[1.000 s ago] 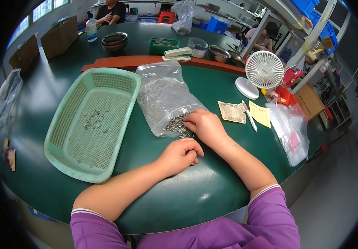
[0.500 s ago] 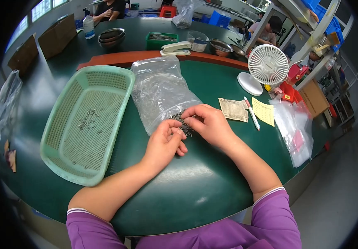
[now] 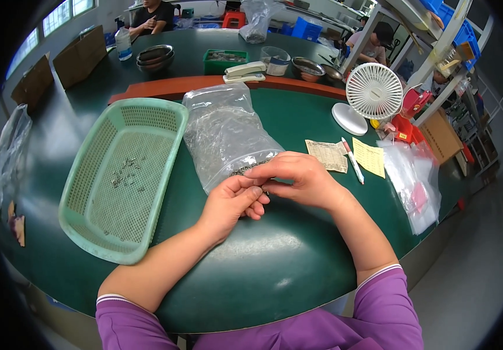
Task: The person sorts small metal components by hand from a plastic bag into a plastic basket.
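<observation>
A pile of small dark metal pins [image 3: 242, 170] lies at the mouth of a clear plastic bag [image 3: 222, 125] on the green table. My left hand [image 3: 232, 205] is just in front of the bag, thumb and forefinger pressed together; whatever they pinch is too small to make out. Over its fingertips reaches my right hand [image 3: 305, 181], fingers bent toward the thumb, partly covering the pile. What it holds, if anything, is hidden. Left of the bag stands a pale green mesh basket [image 3: 173, 169] with a scatter of similar small pieces on its bottom.
To the right are a paper slip [image 3: 327, 155], a pen [image 3: 353, 161], a yellow note [image 3: 369, 157], clear bags [image 3: 412, 186] and a white fan [image 3: 375, 90]. Beyond a red-brown ledge [image 3: 164, 85] stand a stapler [image 3: 244, 71], a green bin [image 3: 225, 61] and metal bowls [image 3: 155, 57]. Other people sit farther off.
My right hand has come lower and closer over my left fingertips, hiding more of the pins. My left hand has shifted slightly right. The basket's and bag's places on the table look the same.
</observation>
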The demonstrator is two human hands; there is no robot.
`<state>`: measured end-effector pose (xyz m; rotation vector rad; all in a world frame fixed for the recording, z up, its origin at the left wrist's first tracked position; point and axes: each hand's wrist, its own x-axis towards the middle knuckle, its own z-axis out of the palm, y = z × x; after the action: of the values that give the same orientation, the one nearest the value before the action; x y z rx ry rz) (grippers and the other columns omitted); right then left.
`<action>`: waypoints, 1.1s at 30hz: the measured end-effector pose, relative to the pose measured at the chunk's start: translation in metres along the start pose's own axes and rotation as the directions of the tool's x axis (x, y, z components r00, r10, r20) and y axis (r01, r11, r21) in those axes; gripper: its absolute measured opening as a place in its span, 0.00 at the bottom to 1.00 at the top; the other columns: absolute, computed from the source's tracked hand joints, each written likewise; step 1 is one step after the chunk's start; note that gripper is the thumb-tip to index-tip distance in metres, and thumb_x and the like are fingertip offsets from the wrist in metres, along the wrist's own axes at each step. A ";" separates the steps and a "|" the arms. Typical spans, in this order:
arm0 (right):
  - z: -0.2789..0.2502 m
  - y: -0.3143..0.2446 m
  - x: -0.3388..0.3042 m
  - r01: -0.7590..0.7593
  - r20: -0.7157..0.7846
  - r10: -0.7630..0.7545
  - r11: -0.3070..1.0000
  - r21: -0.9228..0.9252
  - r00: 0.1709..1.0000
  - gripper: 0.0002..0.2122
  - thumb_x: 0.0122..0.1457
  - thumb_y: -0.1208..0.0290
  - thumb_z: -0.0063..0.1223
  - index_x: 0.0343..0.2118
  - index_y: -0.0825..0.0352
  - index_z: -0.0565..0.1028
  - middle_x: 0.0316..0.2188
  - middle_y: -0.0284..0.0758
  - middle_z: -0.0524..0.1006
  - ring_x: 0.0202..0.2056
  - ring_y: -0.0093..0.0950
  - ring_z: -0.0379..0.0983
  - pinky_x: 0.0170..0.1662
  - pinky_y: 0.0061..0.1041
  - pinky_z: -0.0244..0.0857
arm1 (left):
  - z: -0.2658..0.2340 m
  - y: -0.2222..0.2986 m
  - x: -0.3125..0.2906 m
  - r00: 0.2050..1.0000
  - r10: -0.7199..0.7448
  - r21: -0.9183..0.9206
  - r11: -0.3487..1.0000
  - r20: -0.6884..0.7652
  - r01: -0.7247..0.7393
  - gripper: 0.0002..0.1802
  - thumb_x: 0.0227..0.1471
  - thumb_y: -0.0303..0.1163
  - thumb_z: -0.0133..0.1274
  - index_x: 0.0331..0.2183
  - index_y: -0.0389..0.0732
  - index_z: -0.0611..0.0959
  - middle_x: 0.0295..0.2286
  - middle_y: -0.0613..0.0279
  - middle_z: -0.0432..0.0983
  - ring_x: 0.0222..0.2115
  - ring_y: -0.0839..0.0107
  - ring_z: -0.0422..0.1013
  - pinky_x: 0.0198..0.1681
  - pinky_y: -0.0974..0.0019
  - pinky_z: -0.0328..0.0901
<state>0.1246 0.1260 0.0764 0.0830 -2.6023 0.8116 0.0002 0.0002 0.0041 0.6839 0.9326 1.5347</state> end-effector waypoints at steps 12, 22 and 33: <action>0.005 0.005 -0.004 -0.215 0.035 0.219 0.893 0.395 0.975 0.19 0.45 0.82 0.54 0.44 0.65 0.71 0.34 0.33 0.75 0.35 0.22 0.72 0.41 0.23 0.66 | -0.001 -0.002 0.000 1.000 0.023 -0.093 0.995 0.012 -0.022 0.07 0.51 0.29 0.49 0.35 0.42 0.71 0.25 0.62 0.73 0.21 0.77 0.68 0.23 0.76 0.65; 0.000 0.014 -0.005 -0.303 0.128 0.282 0.761 0.574 0.951 0.22 0.48 0.74 0.57 0.48 0.66 0.66 0.35 0.31 0.72 0.37 0.20 0.68 0.42 0.21 0.64 | 0.000 -0.005 -0.002 0.984 0.143 -0.010 0.990 0.111 -0.142 0.08 0.56 0.35 0.41 0.34 0.41 0.70 0.24 0.62 0.71 0.21 0.76 0.68 0.23 0.74 0.65; -0.002 0.015 -0.007 -0.305 0.126 0.285 0.769 0.561 0.950 0.16 0.48 0.75 0.57 0.41 0.67 0.70 0.36 0.30 0.72 0.39 0.20 0.68 0.43 0.22 0.63 | 0.001 -0.005 -0.002 0.985 0.158 -0.002 0.987 0.074 -0.159 0.06 0.55 0.32 0.44 0.34 0.40 0.71 0.25 0.64 0.71 0.22 0.78 0.68 0.25 0.76 0.64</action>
<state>0.1288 0.1388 0.0671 -0.1506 -2.3295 1.7124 0.0037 -0.0011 0.0003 0.8286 0.8416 1.6362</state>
